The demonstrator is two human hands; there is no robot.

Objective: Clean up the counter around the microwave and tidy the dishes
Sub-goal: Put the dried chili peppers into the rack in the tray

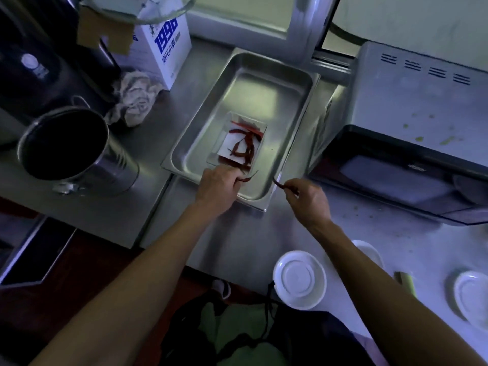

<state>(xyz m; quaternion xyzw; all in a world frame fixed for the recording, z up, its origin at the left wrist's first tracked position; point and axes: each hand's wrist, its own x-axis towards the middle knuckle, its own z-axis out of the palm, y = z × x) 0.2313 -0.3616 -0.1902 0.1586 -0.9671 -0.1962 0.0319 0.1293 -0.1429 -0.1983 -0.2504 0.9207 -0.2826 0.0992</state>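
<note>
Step in hand: gathering stray dried chillies into the steel tray [298, 101], which sits on the worktop [237, 241] just left of the microwave [412, 133]. Your left hand [217, 184] is over the tray's near edge, fingers curled, pinching one dried chilli [249, 177] at its stem end. Your right hand [307, 198] hovers just past the tray's near right corner, pinching a second chilli [279, 184] between thumb and fingertips. Both hands are narrow, each holding a chilli.

Inside the tray, toward its near end, a small clear dish [224, 151] holds a pile of chillies [244, 142]. Looks like both held chillies belong there.

Next move, my read: carry each chilli over the dish and drop it onto the pile, left first since it is nearer. Keep the pinch light, as dried pods may snap.

Still to tidy: a white bowl [299, 280] upside down at the worktop's near edge, and two more white dishes [472, 297] toward the near right. Green bits spot the microwave top. A steel pot [71, 151] and a crumpled rag [136, 97] sit at the far left.
</note>
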